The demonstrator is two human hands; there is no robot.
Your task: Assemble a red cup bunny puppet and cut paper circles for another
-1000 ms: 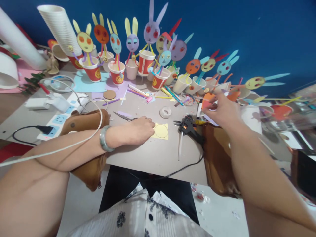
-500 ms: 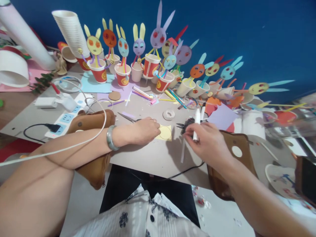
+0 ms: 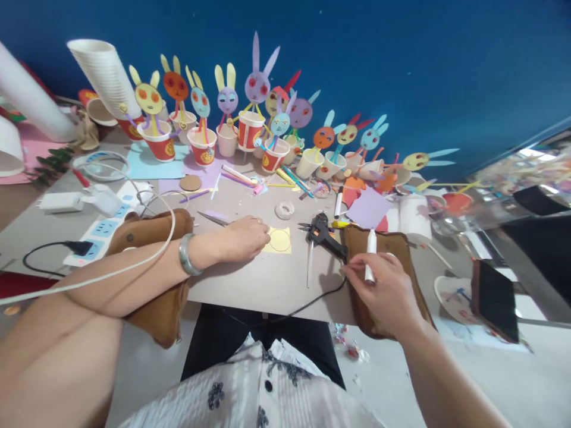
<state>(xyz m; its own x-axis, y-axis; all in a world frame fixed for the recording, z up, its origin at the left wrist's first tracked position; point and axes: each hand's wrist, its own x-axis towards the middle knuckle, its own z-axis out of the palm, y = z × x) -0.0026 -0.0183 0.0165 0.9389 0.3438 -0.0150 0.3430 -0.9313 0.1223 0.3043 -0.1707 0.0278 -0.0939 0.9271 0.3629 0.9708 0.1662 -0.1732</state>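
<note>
My left hand [image 3: 247, 239] rests on the table with its fingers curled at the left edge of a small yellow paper [image 3: 281, 240]. A circle is drawn on that paper. Scissors [image 3: 213, 219] lie just beyond this hand, partly covered by it. My right hand [image 3: 384, 285] is closed around a white marker [image 3: 370, 255] that points upward, above a brown leather-like pad. Its thumb and forefinger pinch together; whether anything small is between them I cannot make out. Left of it lies a black glue gun [image 3: 325, 235] with a clear glue stick [image 3: 309, 264] beside it.
Rabbit figures in paper cups [image 3: 203, 146] line the back. A tape roll [image 3: 284, 209], another marker [image 3: 339, 202] and purple paper [image 3: 368, 208] lie mid-table. A power strip [image 3: 104, 223] with cables is at left, a white cable crossing my left arm. A phone [image 3: 495, 300] sits at right.
My right hand has moved right and toward me with the marker, uncovering the glue gun. My left hand stays at the yellow paper. The whole view has shifted slightly.
</note>
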